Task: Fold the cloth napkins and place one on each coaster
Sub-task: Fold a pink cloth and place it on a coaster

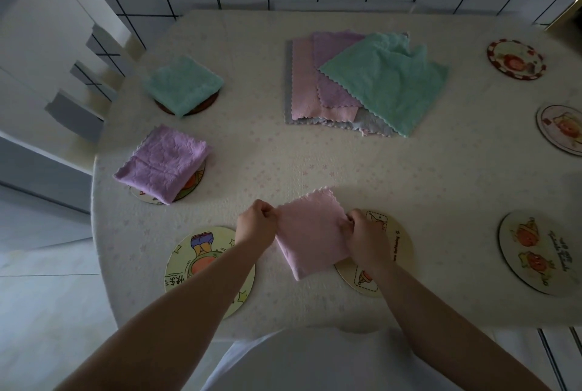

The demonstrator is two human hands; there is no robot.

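Step in hand: third napkin, folded small, being carried or set toward a coaster; judged from two napkins already placed.
Pink napkin [310, 237]: lower centre of the frame, held up by its two upper corners, lower edge overlapping the left rim of the coaster at lower centre right.
Left hand [256, 222]: grip curled, pinching the pink napkin's upper left corner.
Right hand [362, 233]: grip curled, pinching the upper right corner; sits over the coaster.
Target coaster [395, 242]: lower centre right, partly hidden by the right hand and the napkin.
Done so far: green folded napkin [182, 85] on a dark coaster, upper left; purple folded napkin [162, 163] on a coaster, mid left.
Bare coasters: yellow coaster [189, 264] at lower left, beside the left forearm; three more along the right edge, the nearest at [535, 252].
Unfolded stack [362, 81]: upper centre of the table [315, 170], green on top, purple, pink and grey beneath.
Next move calls for: shifting the pink napkin rightward to centre it on the coaster, lowering it flat, then letting go with both grips; then a fresh cloth from the stack.
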